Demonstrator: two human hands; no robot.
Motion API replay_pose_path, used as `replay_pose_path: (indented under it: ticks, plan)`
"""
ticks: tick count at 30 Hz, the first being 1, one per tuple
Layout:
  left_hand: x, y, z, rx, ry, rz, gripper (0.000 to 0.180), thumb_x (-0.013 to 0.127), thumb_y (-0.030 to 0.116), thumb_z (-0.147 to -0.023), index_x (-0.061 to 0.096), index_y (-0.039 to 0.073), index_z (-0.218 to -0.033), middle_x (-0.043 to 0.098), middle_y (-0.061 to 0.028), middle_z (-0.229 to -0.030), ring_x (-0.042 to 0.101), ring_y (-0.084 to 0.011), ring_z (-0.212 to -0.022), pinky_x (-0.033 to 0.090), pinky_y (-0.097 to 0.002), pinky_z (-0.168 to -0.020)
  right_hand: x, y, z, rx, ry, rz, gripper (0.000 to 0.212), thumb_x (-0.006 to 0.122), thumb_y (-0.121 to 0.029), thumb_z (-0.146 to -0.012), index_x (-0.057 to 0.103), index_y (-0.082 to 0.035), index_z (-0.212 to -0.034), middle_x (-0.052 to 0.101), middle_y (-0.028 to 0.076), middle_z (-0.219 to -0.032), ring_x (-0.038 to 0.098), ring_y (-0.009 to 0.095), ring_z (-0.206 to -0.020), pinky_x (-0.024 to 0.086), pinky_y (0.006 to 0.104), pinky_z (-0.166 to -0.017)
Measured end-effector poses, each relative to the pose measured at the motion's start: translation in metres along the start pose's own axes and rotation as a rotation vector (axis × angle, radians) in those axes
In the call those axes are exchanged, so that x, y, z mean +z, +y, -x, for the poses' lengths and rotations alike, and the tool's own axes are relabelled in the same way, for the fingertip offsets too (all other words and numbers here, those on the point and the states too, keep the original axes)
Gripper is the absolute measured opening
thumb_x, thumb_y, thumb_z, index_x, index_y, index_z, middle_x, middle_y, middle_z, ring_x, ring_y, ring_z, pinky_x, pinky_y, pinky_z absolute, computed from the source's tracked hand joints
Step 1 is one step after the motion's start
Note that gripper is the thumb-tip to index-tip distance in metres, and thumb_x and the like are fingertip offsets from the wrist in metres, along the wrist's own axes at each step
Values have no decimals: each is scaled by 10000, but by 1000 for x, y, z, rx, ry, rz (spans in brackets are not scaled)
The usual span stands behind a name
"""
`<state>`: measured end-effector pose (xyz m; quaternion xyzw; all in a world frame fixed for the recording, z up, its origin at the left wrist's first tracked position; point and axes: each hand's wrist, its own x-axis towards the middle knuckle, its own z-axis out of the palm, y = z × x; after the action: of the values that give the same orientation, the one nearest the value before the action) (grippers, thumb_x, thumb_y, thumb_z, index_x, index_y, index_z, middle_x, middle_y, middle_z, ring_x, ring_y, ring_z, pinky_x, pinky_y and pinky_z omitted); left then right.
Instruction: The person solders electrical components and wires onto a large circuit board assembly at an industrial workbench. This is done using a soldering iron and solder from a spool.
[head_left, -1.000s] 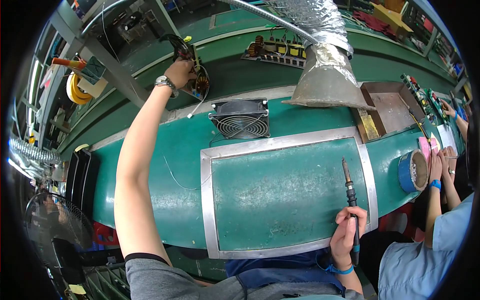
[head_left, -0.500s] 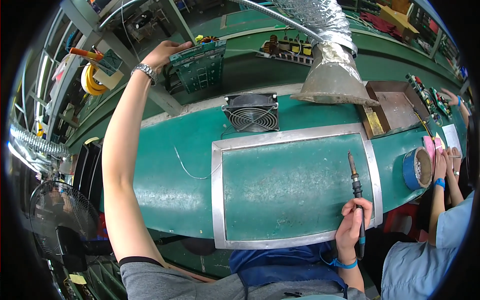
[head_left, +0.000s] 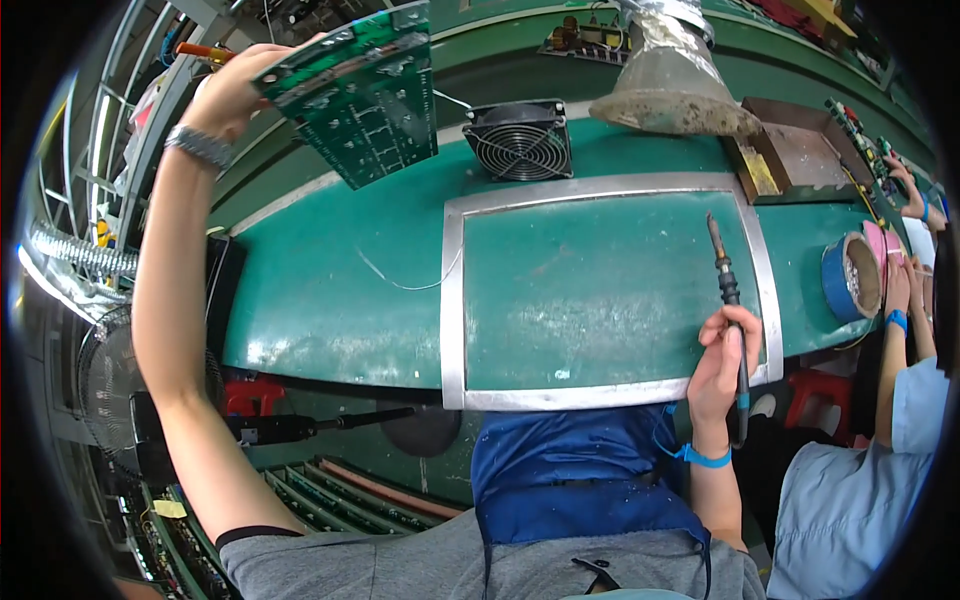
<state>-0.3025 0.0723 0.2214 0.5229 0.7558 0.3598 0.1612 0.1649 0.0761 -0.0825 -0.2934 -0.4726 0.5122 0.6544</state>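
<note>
My left hand [head_left: 232, 90] is raised at the upper left, closed on the edge of a green circuit board [head_left: 372, 110]. The board hangs tilted above the bench, its soldered side toward me. On the right, my right hand [head_left: 722, 365] grips a soldering iron [head_left: 728, 275] like a pen, its bare tip pointing up and away over the bench. A metal frame [head_left: 610, 398] lies on the green bench top [head_left: 580, 300], below the iron. A blue strap circles my right wrist.
A small black fan [head_left: 518, 142] stands behind the frame, beside a fume hood [head_left: 672, 85]. A brown tray [head_left: 815, 160] and a round blue container [head_left: 850, 278] are at the right. A co-worker's hands [head_left: 900, 285] are at the far right. A thin wire [head_left: 410, 285] lies left of the frame.
My left hand has brought the circuit board nearer, from the far rail to above the bench. The view has tilted forward a little. My right hand still holds the soldering iron.
</note>
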Motion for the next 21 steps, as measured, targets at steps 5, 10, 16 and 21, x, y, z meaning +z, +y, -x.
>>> replay_pose_path:
  ticks: [5,10,16,21]
  plan:
    - [-37,24,58,-57,-134,169,406,583,242,-926,519,-10,-1237,617,-58,-1053,581,-115,-945,480,-251,-821,-3,6,2,-1,-25,-12,216,450,-112,-936,535,1,-1099,532,73,-896,464,96,-756,396,237,-726]
    - [-45,56,139,-52,-280,538,368,518,206,-948,492,14,-1261,587,-174,-1206,625,-262,-1023,557,-398,-828,-7,1,4,4,-11,-14,226,446,-125,-942,532,-5,-1112,523,69,-892,452,109,-762,396,254,-734]
    - [50,71,216,-46,-345,662,353,565,204,-912,561,-17,-1187,633,-129,-1082,643,-192,-863,543,-293,-759,-1,2,0,-64,-26,-40,199,474,-124,-934,556,-15,-1080,548,62,-895,472,93,-757,404,236,-729]
    - [157,110,182,-482,-745,414,401,563,397,-931,659,37,-785,620,13,-701,539,-41,-612,443,-210,-615,-6,4,0,-77,91,-120,209,448,-117,-944,543,-13,-1099,536,66,-906,462,99,-759,404,242,-740]
